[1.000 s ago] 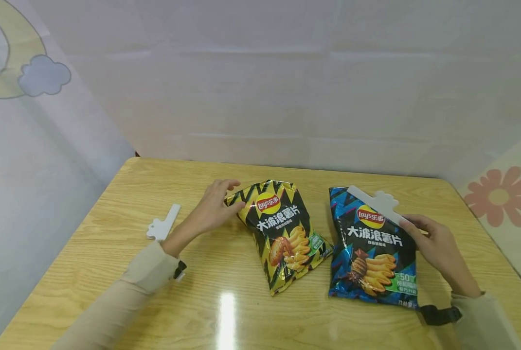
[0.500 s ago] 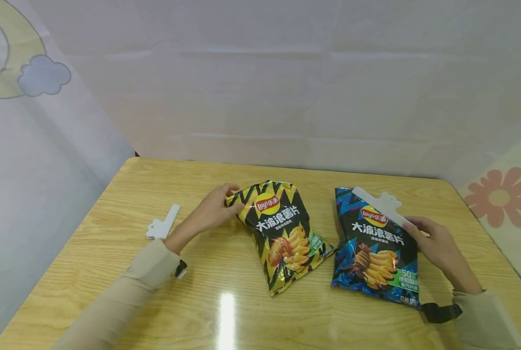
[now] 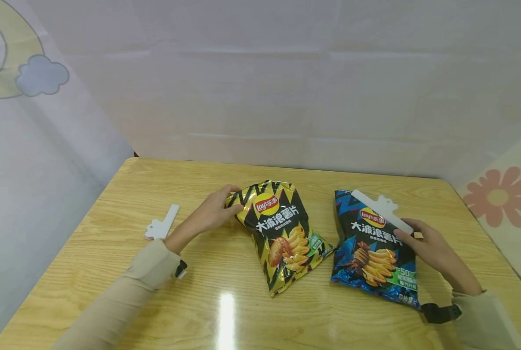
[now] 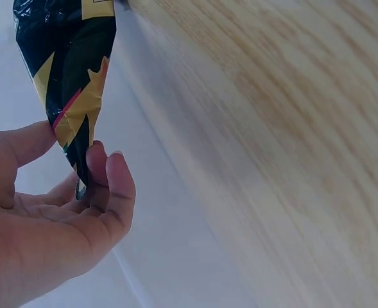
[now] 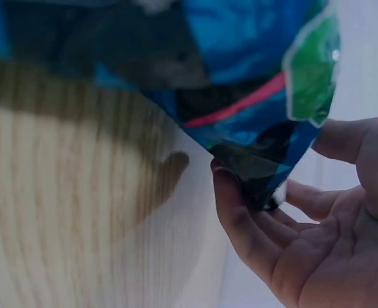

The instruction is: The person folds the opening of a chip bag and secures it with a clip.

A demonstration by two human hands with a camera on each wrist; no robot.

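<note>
In the head view, a yellow-and-black bag of potato chips (image 3: 286,228) lies mid-table. My left hand (image 3: 208,212) pinches its upper left corner; the left wrist view shows this bag corner (image 4: 73,115) between thumb and curled fingers. To the right is a blue-and-black bag of potato chips (image 3: 374,253), with a white bag clip (image 3: 382,209) slanting across its upper right edge. My right hand (image 3: 433,245) grips that bag's right upper corner, with the thumb by the clip's lower end. In the right wrist view, fingers close round the blue bag's corner (image 5: 253,154).
Another white bag clip (image 3: 161,224) lies on the wooden table (image 3: 190,301), left of the yellow bag and close to my left forearm. A pale fabric backdrop (image 3: 260,97) rises behind the table's far edge. The two bags nearly touch at their lower sides.
My left fingers have come down from above the yellow bag's corner and taken hold of it. The blue bag has shifted slightly right. Its clip sits a little lower at the right end.
</note>
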